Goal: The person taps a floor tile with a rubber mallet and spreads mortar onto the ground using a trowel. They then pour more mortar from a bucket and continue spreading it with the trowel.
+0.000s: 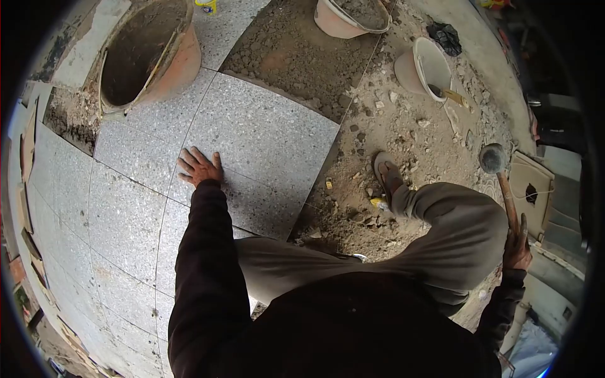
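Observation:
My left hand lies flat with fingers spread on a grey speckled floor tile, near its seam with the tile to the left. Out at the right, my right hand is closed around the wooden handle of a mallet. The mallet's rounded dark head points away from me, held off to the side above the rubble. Beyond the tile's far edge lies a bed of damp, crumbly mortar.
A large mortar-caked tub stands on the tiles at upper left. Another tub and a smaller bucket sit farther off. Loose rubble covers the ground by my sandalled foot. A black plastic bag lies at upper right.

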